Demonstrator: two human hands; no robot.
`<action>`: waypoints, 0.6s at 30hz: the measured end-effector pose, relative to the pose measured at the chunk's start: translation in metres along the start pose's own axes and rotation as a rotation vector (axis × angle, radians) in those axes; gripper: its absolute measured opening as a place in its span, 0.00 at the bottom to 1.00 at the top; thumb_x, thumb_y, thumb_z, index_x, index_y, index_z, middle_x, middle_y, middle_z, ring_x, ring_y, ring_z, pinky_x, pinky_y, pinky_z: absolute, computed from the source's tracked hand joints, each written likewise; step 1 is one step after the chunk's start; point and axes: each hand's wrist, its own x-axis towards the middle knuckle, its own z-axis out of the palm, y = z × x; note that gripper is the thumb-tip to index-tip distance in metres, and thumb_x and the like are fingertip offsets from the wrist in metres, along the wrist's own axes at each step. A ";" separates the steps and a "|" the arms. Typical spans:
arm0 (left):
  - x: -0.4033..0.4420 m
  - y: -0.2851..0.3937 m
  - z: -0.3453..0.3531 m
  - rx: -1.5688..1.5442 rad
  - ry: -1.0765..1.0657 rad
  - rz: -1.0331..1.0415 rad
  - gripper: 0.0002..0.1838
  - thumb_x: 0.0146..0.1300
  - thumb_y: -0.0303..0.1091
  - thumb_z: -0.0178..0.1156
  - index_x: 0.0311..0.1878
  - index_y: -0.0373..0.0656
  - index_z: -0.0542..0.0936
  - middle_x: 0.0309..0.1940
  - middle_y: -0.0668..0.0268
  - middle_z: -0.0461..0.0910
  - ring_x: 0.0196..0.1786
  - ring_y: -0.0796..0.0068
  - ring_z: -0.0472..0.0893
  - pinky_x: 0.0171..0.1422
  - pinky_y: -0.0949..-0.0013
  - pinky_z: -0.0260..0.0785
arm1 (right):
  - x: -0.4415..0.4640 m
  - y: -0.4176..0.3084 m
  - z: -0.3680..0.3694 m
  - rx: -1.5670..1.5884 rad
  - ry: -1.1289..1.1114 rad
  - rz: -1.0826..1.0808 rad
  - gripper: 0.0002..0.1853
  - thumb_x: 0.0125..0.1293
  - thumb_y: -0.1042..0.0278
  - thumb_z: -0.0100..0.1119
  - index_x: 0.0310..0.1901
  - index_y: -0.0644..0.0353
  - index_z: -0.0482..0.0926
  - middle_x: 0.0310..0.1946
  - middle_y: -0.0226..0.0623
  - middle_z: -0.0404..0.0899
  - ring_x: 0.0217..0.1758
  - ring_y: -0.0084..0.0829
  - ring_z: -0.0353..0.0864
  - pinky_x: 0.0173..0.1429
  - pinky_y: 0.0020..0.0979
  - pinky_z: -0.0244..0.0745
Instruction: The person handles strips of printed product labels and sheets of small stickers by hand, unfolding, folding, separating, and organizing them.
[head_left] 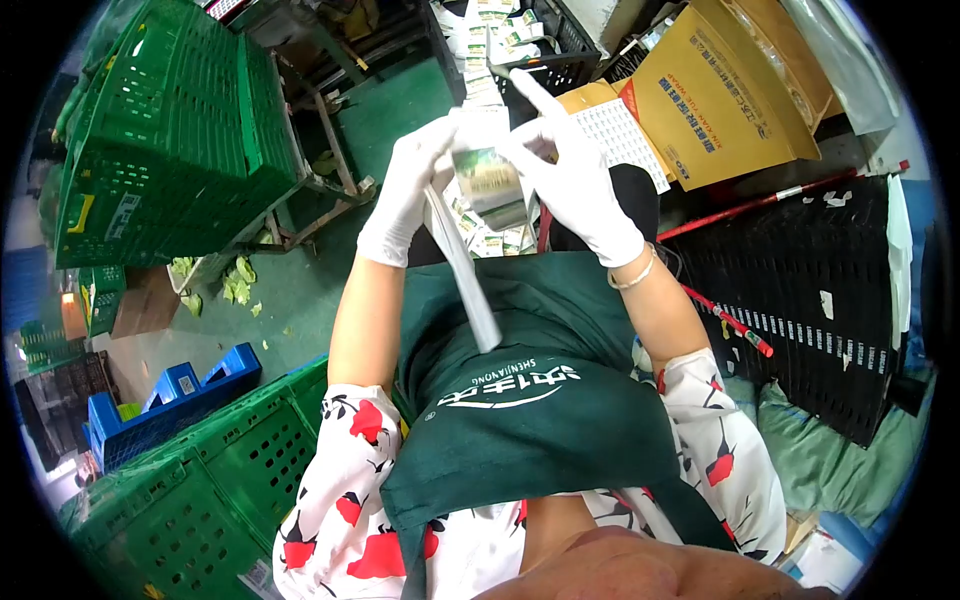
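Both of my hands wear white gloves and are raised over my lap. My left hand is closed round a strip of white printed labels, whose loose end hangs down over the green apron. At the strip's right edge, my right hand pinches the labels between thumb and fingers, with its index finger stretched out. Beyond the hands, more of the label strip runs up to a black crate holding many labels. Further labels lie below the hands, between my knees.
Stacked green crates stand at the upper left, with another green crate at lower left. A blue pallet is on the floor. At right are a cardboard box, black crates and a red pole.
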 end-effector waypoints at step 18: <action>0.000 -0.009 0.000 0.404 -0.062 0.048 0.16 0.65 0.31 0.66 0.53 0.33 0.82 0.44 0.68 0.85 0.44 0.84 0.79 0.53 0.75 0.72 | 0.031 0.032 0.003 -0.477 0.163 0.026 0.16 0.63 0.54 0.70 0.43 0.58 0.82 0.31 0.37 0.82 0.27 0.28 0.84 0.35 0.28 0.80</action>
